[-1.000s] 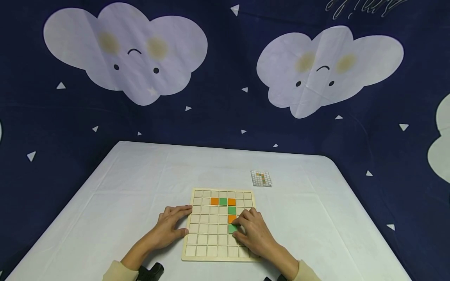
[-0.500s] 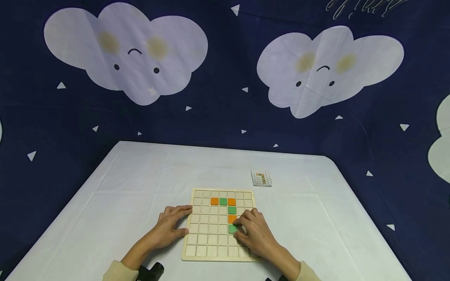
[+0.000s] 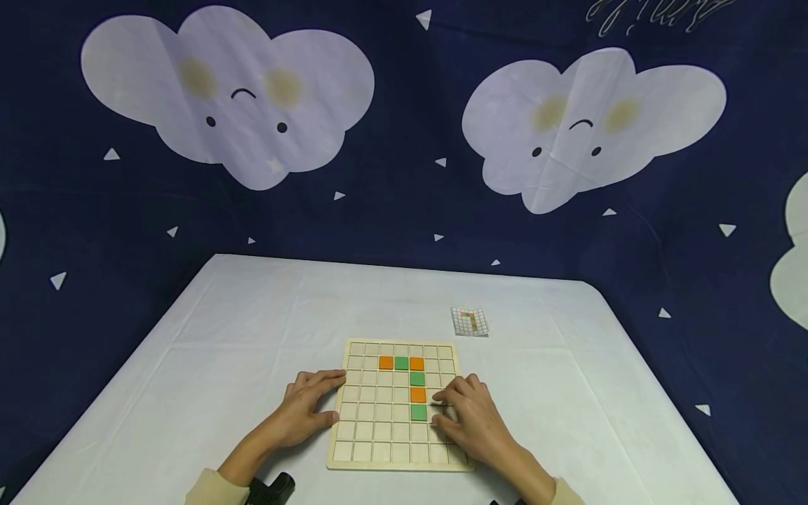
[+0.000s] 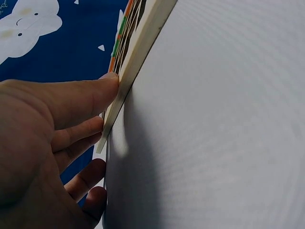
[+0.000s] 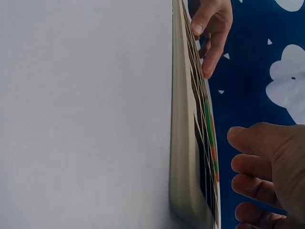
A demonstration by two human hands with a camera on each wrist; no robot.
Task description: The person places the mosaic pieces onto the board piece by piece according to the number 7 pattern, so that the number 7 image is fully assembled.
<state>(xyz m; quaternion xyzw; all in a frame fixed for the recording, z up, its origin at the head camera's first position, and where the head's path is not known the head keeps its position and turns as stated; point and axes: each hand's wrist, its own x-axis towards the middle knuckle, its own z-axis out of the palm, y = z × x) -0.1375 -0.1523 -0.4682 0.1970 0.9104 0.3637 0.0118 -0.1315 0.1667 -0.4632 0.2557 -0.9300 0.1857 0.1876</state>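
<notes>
A wooden grid board [image 3: 365, 430] lies on the table in the head view. Orange and green square tiles form a bent line on it: a short row near the top, then a column running down from the row's right end. The lowest is a green tile [image 3: 419, 412], just below an orange tile [image 3: 418, 395]. My left hand [image 3: 301, 412] rests its fingertips and thumb against the board's left edge. Over the right part of the board is my right hand [image 3: 473, 419], fingers loosely bent, nothing between thumb and forefinger. In the right wrist view its thumb [image 5: 248, 138] stands apart from the board.
A small pattern card [image 3: 470, 322] with a printed grid and a similar bent line lies behind the board on the right. The white-covered table [image 3: 252, 301] extends around the board. A dark blue cloth with clouds [image 3: 404, 210] hangs behind it.
My right hand has drawn back a little to the right from the lowest green tile, which now shows whole in its cell. The left hand stays at the board's edge.
</notes>
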